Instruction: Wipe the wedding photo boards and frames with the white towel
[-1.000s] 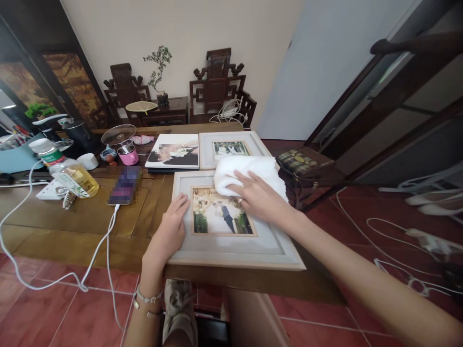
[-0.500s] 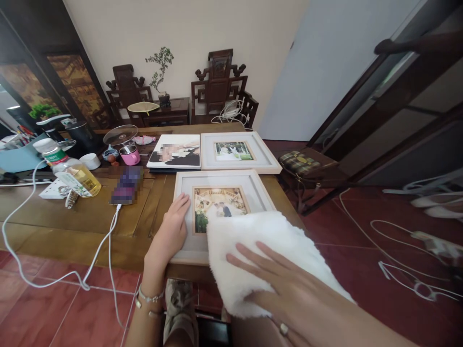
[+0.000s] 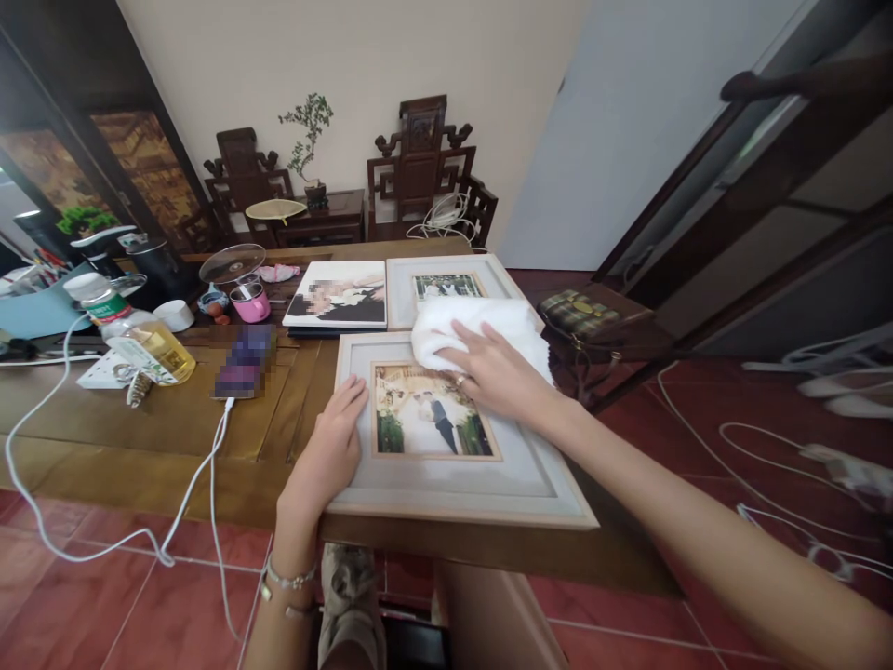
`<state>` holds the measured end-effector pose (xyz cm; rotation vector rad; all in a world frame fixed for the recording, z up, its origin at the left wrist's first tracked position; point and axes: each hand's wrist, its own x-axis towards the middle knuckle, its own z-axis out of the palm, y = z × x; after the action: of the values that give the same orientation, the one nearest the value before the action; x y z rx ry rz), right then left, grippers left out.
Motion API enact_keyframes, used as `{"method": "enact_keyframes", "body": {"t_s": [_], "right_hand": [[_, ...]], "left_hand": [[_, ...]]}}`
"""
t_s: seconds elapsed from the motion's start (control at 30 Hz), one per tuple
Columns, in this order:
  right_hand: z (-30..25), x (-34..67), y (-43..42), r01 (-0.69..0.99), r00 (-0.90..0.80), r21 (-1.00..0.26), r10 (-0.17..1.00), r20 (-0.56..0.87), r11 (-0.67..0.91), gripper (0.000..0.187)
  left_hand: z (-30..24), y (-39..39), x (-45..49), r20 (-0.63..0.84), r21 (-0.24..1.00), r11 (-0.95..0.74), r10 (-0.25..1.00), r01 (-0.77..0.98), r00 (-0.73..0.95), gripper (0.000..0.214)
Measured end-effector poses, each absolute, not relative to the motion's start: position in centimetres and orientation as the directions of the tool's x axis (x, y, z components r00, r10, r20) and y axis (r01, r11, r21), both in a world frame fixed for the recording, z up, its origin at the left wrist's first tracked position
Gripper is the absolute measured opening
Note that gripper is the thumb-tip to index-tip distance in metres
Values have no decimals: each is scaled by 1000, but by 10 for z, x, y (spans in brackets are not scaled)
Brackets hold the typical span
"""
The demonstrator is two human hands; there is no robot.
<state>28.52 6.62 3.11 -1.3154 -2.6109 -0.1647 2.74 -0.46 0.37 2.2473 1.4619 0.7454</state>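
Note:
A light wood picture frame (image 3: 460,516) lies flat at the table's front, with a wedding photo of a couple in its pale mat. My left hand (image 3: 331,447) rests on its left border, fingers stretched out over the edge and mat. At the frame's far right part, my right hand (image 3: 488,368) presses on a fluffy white cloth (image 3: 481,321), holding it with fingers partly spread. The cloth hides the frame's far right corner and overlaps a second framed photo (image 3: 509,279) behind. Left of that one lies a stack topped by a white photo panel (image 3: 349,279).
On the table's left lie a charging phone (image 3: 244,363), a bottle of yellow liquid (image 3: 164,349), a pink mug (image 3: 251,302) and a glass lid (image 3: 233,263). White cables (image 3: 157,549) hang over the front edge. Right of the table, a plaid bag (image 3: 579,312) sits on dark furniture.
My right hand has moved the cloth from the frame's near right corner to its far right edge, uncovering the photo and the near corner. My left hand has stayed in place.

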Motion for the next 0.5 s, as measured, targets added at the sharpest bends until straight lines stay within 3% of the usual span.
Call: {"method": "enact_keyframes", "body": {"t_s": [0.13,0.3,0.4,0.5], "right_hand": [[33,279,41,737,-660,-41,731,172,675,49],[52,278,-36,656,-733,-187,677,70,731,52],[63,277,-77,598,-772,-244,630,79,763,62],[62,272,-92,547,-802,-267,588,105,793,58]], "left_hand": [[2,-4,27,257,564,-408,913,718,318,54],[0,-5,27,260,560,-401,916,725,306,55],[0,-5,27,250,560,-394,919,729,305,55],[1,-5,28,243,561,-390,921,731,305,56]]}}
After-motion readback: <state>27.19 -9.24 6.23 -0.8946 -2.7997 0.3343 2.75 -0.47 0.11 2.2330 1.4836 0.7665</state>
